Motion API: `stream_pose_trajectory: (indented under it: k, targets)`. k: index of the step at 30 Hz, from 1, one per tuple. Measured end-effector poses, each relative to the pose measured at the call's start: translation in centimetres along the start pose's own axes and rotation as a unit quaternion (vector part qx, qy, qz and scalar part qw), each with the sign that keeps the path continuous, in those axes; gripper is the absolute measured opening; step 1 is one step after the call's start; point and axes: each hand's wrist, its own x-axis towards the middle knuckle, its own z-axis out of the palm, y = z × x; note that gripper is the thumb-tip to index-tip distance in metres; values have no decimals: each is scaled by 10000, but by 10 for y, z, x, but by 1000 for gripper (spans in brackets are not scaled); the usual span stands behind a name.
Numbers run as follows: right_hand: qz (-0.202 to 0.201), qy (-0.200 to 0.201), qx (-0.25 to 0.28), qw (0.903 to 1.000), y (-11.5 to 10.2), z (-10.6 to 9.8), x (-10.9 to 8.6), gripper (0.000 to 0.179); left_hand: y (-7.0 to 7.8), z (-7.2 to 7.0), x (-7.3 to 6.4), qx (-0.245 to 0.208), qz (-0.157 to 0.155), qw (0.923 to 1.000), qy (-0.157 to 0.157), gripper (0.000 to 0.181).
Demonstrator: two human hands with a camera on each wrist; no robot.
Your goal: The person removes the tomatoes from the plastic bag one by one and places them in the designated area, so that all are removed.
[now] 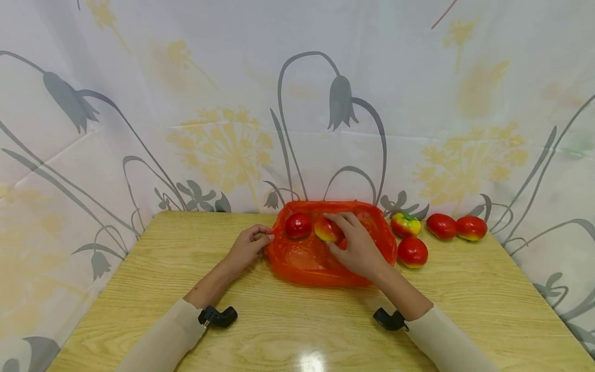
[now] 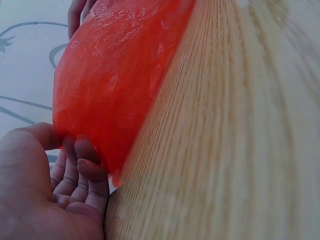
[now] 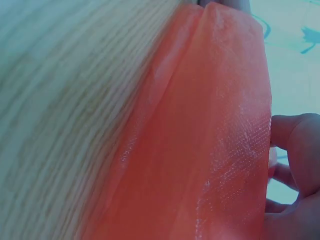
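Observation:
An orange-red plastic bag (image 1: 302,276) lies spread wide on the table in the head view, its mouth facing up. My left hand (image 1: 250,247) pinches its left rim between thumb and fingers; the left wrist view shows this hand (image 2: 65,185) at the bag's edge (image 2: 115,90). Inside the bag, my right hand (image 1: 355,248) holds a red-and-yellow fruit (image 1: 325,230) from above, with thumb and fingers on either side. A round red fruit (image 1: 298,225) sits to its left in the bag. In the right wrist view the bag wall (image 3: 200,140) hides most of what that hand (image 3: 302,165) holds.
Right of the bag are a yellow-and-red fruit with a green top (image 1: 406,225), a red fruit (image 1: 412,252) in front of it, and two oval red fruits (image 1: 441,226) side by side. A patterned cloth (image 1: 223,155) hangs behind the wooden table (image 1: 279,325).

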Motion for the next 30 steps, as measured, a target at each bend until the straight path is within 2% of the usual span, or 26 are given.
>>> stream_pose_trajectory:
  k: [6, 17, 30]
  targets:
    - [-208, 150, 9, 9997, -3, -2, -5, 65, 0, -1, 1, 1, 7, 10000, 13, 24]
    - [-256, 313, -1, 9992, -1, -4, -12, 66, 2, 0, 0, 24, -50, 10000, 8, 23]
    - [-521, 627, -55, 9967, 1, -11, -25, 68, 2, 0, 0, 36, -46, 10000, 29, 22]
